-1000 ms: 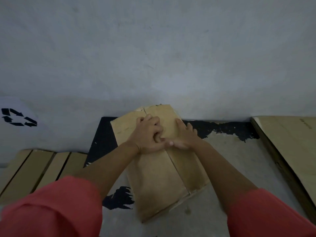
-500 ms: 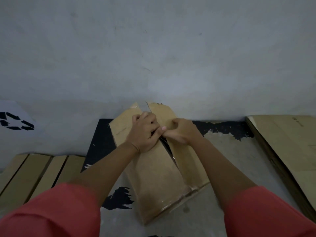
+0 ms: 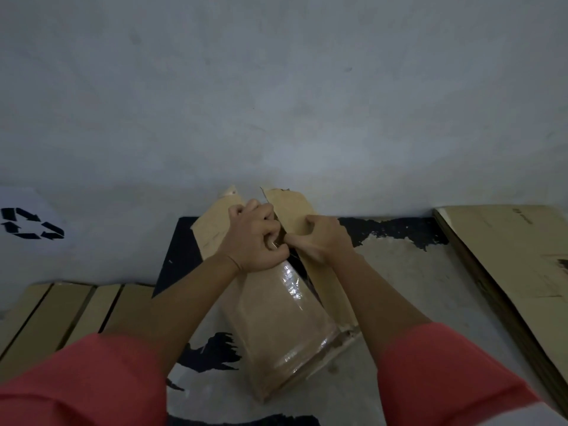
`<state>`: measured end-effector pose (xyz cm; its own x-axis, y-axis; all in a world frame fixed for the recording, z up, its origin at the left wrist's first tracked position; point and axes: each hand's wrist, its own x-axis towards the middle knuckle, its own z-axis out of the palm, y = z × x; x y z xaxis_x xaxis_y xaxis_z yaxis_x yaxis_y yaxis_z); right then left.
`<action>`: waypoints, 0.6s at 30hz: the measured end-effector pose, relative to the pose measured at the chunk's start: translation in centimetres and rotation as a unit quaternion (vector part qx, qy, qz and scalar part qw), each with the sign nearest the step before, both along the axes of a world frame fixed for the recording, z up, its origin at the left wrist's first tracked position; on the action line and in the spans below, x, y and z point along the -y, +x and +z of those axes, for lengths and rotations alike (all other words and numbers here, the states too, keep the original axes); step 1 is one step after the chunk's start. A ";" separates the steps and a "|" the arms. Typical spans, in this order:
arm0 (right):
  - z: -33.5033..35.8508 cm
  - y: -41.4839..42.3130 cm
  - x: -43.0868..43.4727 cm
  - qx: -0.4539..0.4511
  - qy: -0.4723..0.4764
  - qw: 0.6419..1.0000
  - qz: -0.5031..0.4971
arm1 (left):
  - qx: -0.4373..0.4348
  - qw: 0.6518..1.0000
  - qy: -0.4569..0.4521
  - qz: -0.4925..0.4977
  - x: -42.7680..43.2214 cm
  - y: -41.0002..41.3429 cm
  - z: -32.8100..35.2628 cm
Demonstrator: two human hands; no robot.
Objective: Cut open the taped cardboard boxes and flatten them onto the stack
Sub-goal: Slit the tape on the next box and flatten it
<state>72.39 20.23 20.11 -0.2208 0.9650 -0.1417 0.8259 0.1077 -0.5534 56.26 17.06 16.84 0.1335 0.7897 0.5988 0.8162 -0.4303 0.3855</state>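
A brown cardboard box [image 3: 276, 327] with clear tape along its top seam lies on a worn table against the wall. Its two top flaps are split apart along the seam, showing a dark gap. My left hand [image 3: 255, 238] grips the inner edge of the left flap, fingers curled into the gap. My right hand [image 3: 319, 238] grips the inner edge of the right flap [image 3: 289, 210]. Both hands sit close together near the far end of the box.
A stack of flattened cardboard [image 3: 507, 272] lies at the right edge. More cardboard pieces [image 3: 61, 312] stand on edge at the lower left. A white sheet with a recycling symbol [image 3: 30, 224] hangs on the grey wall [image 3: 276, 103] at the left.
The flaps went from closed under flat-pressing hands to pulled apart; both hands hooked into the seam and the gap widened, with the right flap lifting away.
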 end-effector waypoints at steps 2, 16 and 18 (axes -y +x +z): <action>0.1 0.0 -0.1 0.005 -0.002 1.000 -0.001 | 0.016 1.000 -0.022 -0.006 0.3 0.0 0.3; 0.2 0.3 -0.7 -0.033 -0.009 0.999 -0.014 | -0.012 0.987 -0.149 -0.055 1.5 -1.3 2.8; 0.2 0.3 -0.6 -0.038 -0.006 0.999 -0.008 | -0.012 0.988 -0.144 -0.063 2.0 -1.6 3.1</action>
